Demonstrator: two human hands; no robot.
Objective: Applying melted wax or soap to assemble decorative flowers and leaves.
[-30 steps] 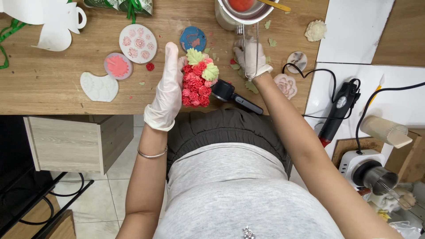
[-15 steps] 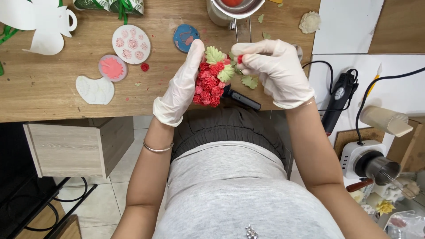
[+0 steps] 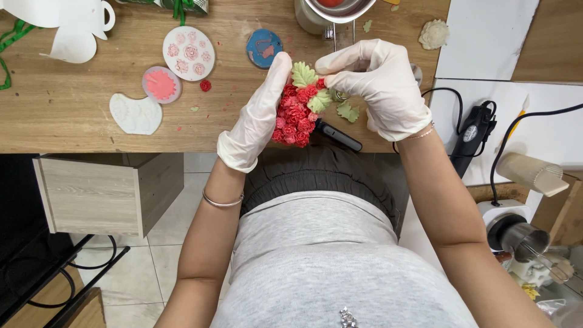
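Observation:
My left hand (image 3: 258, 115), in a white glove, holds a cluster of small red clay roses (image 3: 296, 115) from its left side, over the wooden table's front edge. Pale green leaves (image 3: 303, 75) sit on top of the cluster. My right hand (image 3: 379, 85), also gloved, pinches at the leaves on the cluster's upper right. A loose green leaf (image 3: 348, 112) lies just below that hand. A black tool handle (image 3: 340, 136) lies on the table under the cluster.
On the wooden table (image 3: 67, 103) lie round pink flower moulds (image 3: 188, 52), a blue mould (image 3: 264, 48), a white mould (image 3: 135, 113) and a metal pot (image 3: 331, 11). A black rotary tool (image 3: 470, 130) with cable rests on the white surface at right. A drawer unit (image 3: 97, 191) stands below.
My right hand has come from the table's far side onto the top of the rose cluster and now pinches the leaves. My left hand keeps holding the cluster.

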